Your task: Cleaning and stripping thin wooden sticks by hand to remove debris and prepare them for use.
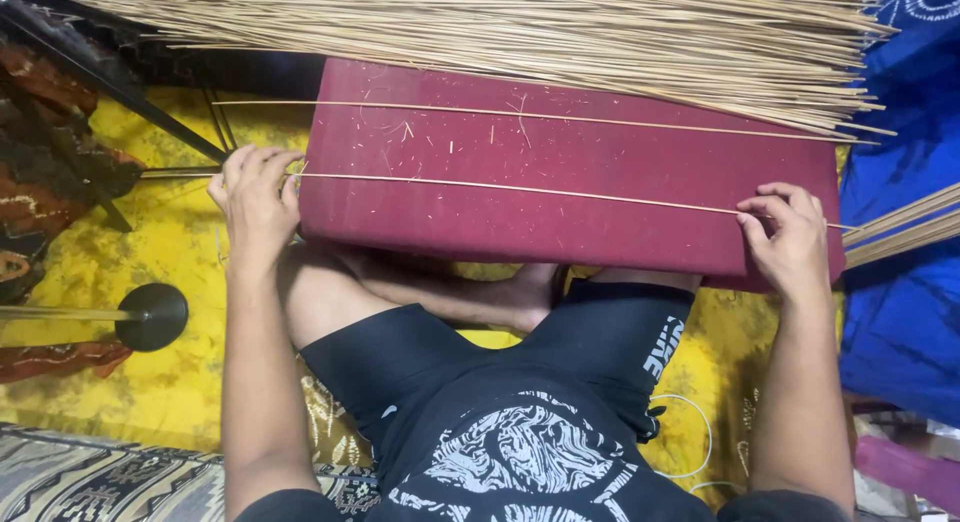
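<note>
A long thin bamboo stick (520, 189) lies across a dark red padded board (560, 222) that rests over my crossed legs. My left hand (256, 194) grips the stick's left end at the board's left edge. My right hand (788, 235) pinches the same stick near its right end, on the board's right side. A second loose stick (540, 117) lies farther back on the board, apart from both hands.
A large heap of thin sticks (520, 27) lies along the far edge of the board. More sticks (905, 227) poke in from the right over blue cloth (900, 302). A black metal stand (150, 317) sits on the yellow floor mat (160, 382) at left.
</note>
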